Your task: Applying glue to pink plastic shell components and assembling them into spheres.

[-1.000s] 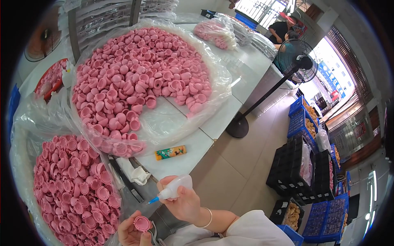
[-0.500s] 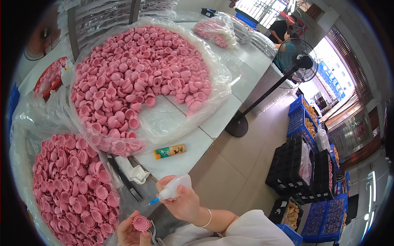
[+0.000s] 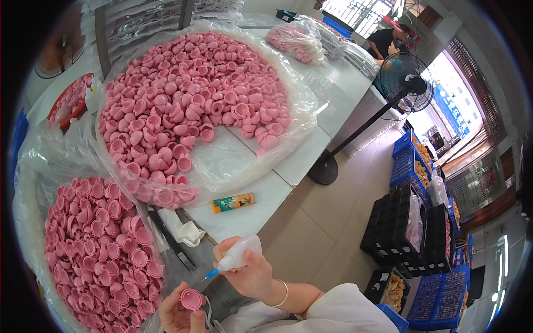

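Note:
Held in my left hand (image 3: 176,312) is a pink hollow half-shell (image 3: 191,299), its rounded cavity turned upward between thumb and fingers. My right hand (image 3: 251,275) grips a white squeeze bottle (image 3: 242,251), tilted so that its blue nozzle (image 3: 211,274) points down toward the shell. The nozzle tip stays apart from the shell. To the left, a plastic bag (image 3: 34,166) holds a heap of similar pink half-shells (image 3: 94,255). Farther off, a larger heap of pink shells (image 3: 183,94) lies on clear plastic sheeting on the table.
An orange-and-green cylinder (image 3: 233,202) lies near the table edge, with a white cloth (image 3: 189,234) and a black-handled tool (image 3: 170,238) closer in. A standing fan (image 3: 408,83) is to the right. Black crates (image 3: 383,222) and blue crates (image 3: 438,294) stand on the floor. Two people work at the back.
The view has shifted slightly. My hands keep nearly the same hold, with the shell in the left and the bottle in the right.

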Demonstrator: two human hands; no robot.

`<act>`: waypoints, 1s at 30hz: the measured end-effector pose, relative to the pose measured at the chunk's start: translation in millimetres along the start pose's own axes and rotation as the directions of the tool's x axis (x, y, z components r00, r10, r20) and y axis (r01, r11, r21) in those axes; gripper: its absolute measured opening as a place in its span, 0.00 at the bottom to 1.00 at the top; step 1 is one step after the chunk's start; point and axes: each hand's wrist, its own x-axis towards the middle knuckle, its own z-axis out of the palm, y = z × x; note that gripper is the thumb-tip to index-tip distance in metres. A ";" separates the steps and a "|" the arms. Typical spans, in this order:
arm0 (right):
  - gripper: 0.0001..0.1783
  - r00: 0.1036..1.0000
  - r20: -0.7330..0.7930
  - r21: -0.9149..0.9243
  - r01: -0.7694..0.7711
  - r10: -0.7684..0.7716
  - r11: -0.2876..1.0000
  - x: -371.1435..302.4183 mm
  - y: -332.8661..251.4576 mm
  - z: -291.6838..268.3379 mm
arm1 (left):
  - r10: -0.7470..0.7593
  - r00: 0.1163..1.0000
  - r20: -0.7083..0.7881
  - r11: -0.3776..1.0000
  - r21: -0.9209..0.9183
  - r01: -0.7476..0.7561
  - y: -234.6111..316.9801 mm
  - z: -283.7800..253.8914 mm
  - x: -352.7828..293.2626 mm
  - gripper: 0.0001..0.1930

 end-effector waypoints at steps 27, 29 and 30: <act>0.27 0.899 0.318 -0.622 0.438 -0.302 0.649 -7.2 0.8 -2.5 | 0.033 0.984 0.176 0.981 -0.195 0.002 2.2 -7.5 8.0 0.21; 0.27 0.903 0.312 -0.621 0.429 -0.295 0.657 -6.8 1.3 0.2 | 0.033 0.984 0.176 0.979 -0.206 0.004 1.7 -7.4 8.3 0.21; 0.26 0.907 0.307 -0.617 0.420 -0.288 0.666 -6.7 1.1 1.0 | 0.036 0.984 0.174 0.977 -0.215 0.002 1.6 -7.2 8.5 0.20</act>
